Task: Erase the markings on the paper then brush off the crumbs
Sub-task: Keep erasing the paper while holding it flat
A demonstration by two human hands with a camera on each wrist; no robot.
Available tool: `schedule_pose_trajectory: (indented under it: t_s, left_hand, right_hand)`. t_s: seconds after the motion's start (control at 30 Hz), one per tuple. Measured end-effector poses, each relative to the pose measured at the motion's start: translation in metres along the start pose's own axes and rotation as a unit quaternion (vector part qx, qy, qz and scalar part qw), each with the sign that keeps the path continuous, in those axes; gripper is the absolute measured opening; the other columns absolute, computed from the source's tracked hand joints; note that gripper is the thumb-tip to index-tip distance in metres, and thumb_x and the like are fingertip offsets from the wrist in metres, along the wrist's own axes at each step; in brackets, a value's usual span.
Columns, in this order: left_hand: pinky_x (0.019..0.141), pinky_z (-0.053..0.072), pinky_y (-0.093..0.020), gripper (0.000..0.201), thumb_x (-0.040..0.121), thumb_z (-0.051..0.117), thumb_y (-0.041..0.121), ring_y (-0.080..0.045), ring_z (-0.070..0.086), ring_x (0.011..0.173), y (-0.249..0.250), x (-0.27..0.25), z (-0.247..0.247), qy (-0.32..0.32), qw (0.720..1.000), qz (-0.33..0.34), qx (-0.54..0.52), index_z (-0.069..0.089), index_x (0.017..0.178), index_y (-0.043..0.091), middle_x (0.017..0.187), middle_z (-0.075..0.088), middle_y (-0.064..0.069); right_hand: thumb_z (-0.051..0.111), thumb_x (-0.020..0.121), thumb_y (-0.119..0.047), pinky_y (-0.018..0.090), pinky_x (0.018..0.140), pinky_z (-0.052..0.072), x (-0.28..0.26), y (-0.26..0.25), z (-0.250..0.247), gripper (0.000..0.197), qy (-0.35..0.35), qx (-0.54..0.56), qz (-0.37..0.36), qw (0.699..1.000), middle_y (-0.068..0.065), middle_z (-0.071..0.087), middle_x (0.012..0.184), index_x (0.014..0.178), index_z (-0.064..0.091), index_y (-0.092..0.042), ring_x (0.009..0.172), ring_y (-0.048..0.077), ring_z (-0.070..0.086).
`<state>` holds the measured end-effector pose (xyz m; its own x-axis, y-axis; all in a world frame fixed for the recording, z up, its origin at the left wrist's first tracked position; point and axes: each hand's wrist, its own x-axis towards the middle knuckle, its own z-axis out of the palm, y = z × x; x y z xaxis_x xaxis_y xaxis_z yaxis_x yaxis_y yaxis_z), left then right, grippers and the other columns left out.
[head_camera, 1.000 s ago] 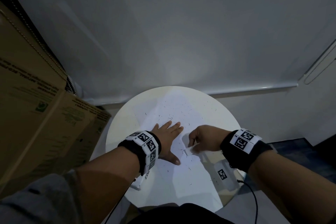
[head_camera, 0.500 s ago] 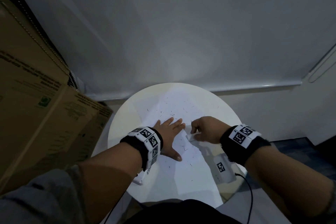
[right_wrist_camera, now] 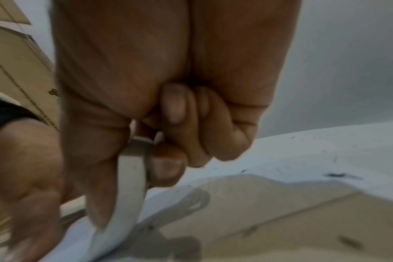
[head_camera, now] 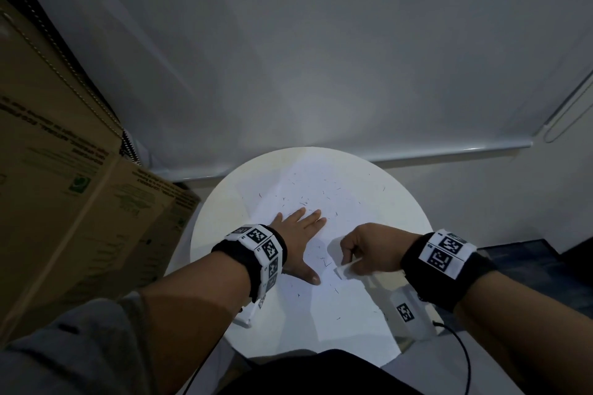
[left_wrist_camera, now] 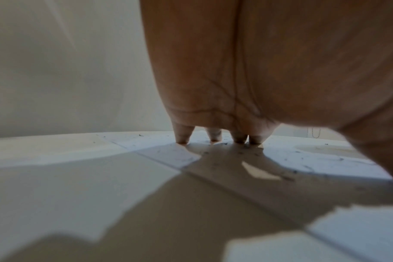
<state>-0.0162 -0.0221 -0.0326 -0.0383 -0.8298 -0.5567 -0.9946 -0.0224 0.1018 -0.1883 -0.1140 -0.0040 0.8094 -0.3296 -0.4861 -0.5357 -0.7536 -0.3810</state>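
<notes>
- The left hand [head_camera: 300,236] lay flat on the paper [head_camera: 337,314], fingers [left_wrist_camera: 183,136] straight and spread, tips pressing the sheet.
- The right hand [head_camera: 373,252] was curled, thumb and forefinger pinching a white eraser [head_camera: 341,272] whose tip touched the paper just right of the left thumb.
- Dark crumbs [head_camera: 305,200] lay scattered over the paper.
- The paper covered a round white table [head_camera: 218,234].
- Cardboard boxes [head_camera: 64,202] stood at the left.

Cardboard boxes [head_camera: 64,189] left of round white table [head_camera: 218,234]; blind [head_camera: 321,58] behind.
</notes>
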Motion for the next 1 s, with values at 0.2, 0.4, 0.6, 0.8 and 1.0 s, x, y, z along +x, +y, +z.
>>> schedule_pose_trajectory:
  t_s: [0.2,0.4,0.6,0.8,1.0]
  left_hand:
    - [0.12,0.0,-0.053,0.118,0.078,0.064,0.067,-0.02,-0.018,0.149,0.0,0.004,0.001,-0.004,1.0,-0.001,-0.001,-0.017,0.153,0.024,0.161,-0.022,0.007]
    - [0.12,0.001,-0.053,0.118,0.078,0.064,0.067,-0.02,-0.018,0.149,0.0,0.003,0.001,-0.002,1.0,0.0,0.002,-0.016,0.153,0.024,0.16,-0.023,0.007]
    - [0.12,0.001,-0.053,0.117,0.079,0.065,0.066,-0.019,-0.017,0.149,0.001,0.001,0.0,0.0,1.0,-0.002,0.0,-0.016,0.154,0.024,0.161,-0.022,0.007]
    - [0.12,0.001,-0.053,0.117,0.079,0.064,0.067,-0.02,-0.018,0.149,0.001,0.001,0.0,-0.004,1.0,-0.001,0.003,-0.017,0.153,0.025,0.16,-0.023,0.007]
    - [0.12,0.001,-0.053,0.117,0.08,0.063,0.067,-0.02,-0.017,0.149,0.001,0.0,0.0,0.001,1.0,0.002,0.004,-0.016,0.154,0.024,0.161,-0.022,0.006]
  right_hand:
    - [0.069,0.081,-0.021,0.013,0.055,0.032,0.009,0.002,-0.001,0.011,0.103,0.015,0.015,0.994,-0.015,0.048,0.063,0.092,0.069,-0.017,0.059,-0.001,0.043]
    - [0.068,0.082,-0.024,0.02,0.059,0.036,-0.002,-0.003,0.002,0.008,0.041,-0.007,0.004,0.999,-0.008,0.054,0.069,0.088,0.068,-0.02,0.064,0.008,0.048]
    - [0.067,0.083,-0.026,0.021,0.059,0.036,-0.003,-0.003,-0.001,0.005,0.033,-0.02,0.01,0.999,-0.007,0.055,0.072,0.085,0.066,-0.021,0.068,0.01,0.05]
    - [0.065,0.085,-0.024,0.021,0.067,0.034,0.005,-0.004,-0.002,0.015,0.094,-0.026,0.028,0.995,-0.01,0.051,0.075,0.098,0.067,-0.016,0.077,0.012,0.049]
    - [0.07,0.082,-0.03,0.018,0.057,0.036,-0.003,-0.007,0.003,0.012,0.03,0.013,0.014,0.999,-0.014,0.049,0.063,0.076,0.061,-0.026,0.059,0.003,0.045]
